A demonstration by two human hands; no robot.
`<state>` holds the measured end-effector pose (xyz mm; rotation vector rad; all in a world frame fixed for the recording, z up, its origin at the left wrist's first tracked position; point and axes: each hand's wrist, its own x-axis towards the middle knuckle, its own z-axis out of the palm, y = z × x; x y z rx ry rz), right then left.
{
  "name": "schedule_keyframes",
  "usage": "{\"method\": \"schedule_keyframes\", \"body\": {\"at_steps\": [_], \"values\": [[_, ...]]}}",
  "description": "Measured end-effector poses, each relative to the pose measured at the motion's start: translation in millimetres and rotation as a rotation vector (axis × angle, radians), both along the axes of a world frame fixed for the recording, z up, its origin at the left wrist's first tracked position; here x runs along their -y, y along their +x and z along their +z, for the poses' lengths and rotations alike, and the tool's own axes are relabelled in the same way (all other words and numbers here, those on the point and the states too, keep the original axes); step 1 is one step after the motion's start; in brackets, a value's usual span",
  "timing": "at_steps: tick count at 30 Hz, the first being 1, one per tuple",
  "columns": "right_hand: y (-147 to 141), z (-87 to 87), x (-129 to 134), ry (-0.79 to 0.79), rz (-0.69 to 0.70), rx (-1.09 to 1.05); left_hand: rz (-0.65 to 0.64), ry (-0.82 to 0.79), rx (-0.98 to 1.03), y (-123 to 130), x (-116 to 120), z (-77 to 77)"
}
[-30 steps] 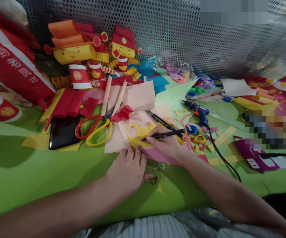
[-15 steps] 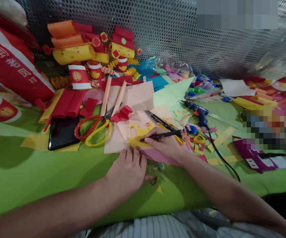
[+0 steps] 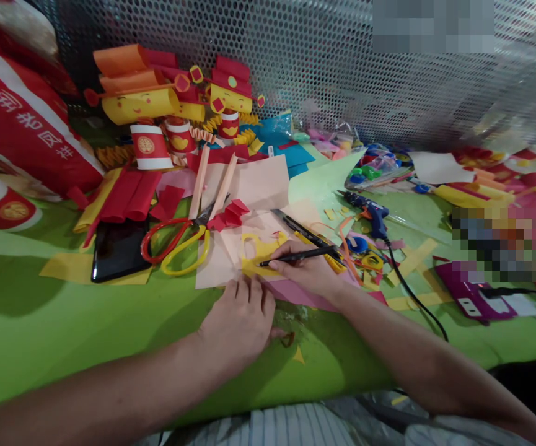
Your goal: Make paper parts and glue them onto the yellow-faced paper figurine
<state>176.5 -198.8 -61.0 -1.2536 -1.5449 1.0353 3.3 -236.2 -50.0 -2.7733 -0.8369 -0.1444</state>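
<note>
My right hand (image 3: 307, 272) grips a black pen (image 3: 311, 253), its tip at a piece of yellow paper (image 3: 253, 265) with holes cut in it. My left hand (image 3: 240, 319) lies palm down below that paper, fingertips at its lower edge and thumb out to the side, holding nothing. Under the yellow piece are pale pink sheets (image 3: 212, 263). Scissors (image 3: 202, 249) with one red and one yellow handle loop lie to the left. Just beyond my right hand rests a black craft knife (image 3: 302, 227).
A glue gun (image 3: 367, 210) with a black cord lies right, near a purple power strip (image 3: 472, 294). A phone (image 3: 119, 251) sits left. Paper-cup figures (image 3: 150, 147) stand at the back by a perforated metal screen (image 3: 286, 68). Paper scraps (image 3: 372, 263) lie right of my hands.
The pen has shifted slightly left and down over the yellow paper with my right hand. My left hand stays in place. The view has moved a little.
</note>
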Motion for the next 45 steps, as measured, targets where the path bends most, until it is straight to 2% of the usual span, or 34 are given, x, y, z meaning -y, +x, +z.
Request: {"method": "schedule_keyframes", "body": {"at_steps": [16, 20, 28, 34, 38, 45], "values": [[2.6, -4.6, -2.3, 0.043, 0.019, 0.025, 0.005, 0.009, -0.006, 0.2, -0.8, 0.5], [5.5, -5.6, -2.0, 0.051, -0.042, -0.008, 0.008, 0.008, -0.01, 0.2, -0.2, 0.2], [23.9, 2.3, -5.9, 0.122, -0.254, -0.178, 0.002, 0.005, 0.038, 0.5, 0.3, -0.8], [21.8, 6.2, -1.4, 0.15, -0.183, -0.137, -0.003, -0.009, 0.049, 1.2, 0.2, -4.0], [20.5, 2.1, -1.5, 0.134, -0.172, -0.064, -0.008, -0.031, 0.053, 0.6, -0.7, -3.3], [23.6, -3.3, -0.4, 0.109, -0.143, -0.059, -0.021, -0.027, 0.08, 0.0, -1.7, -4.6]]}}
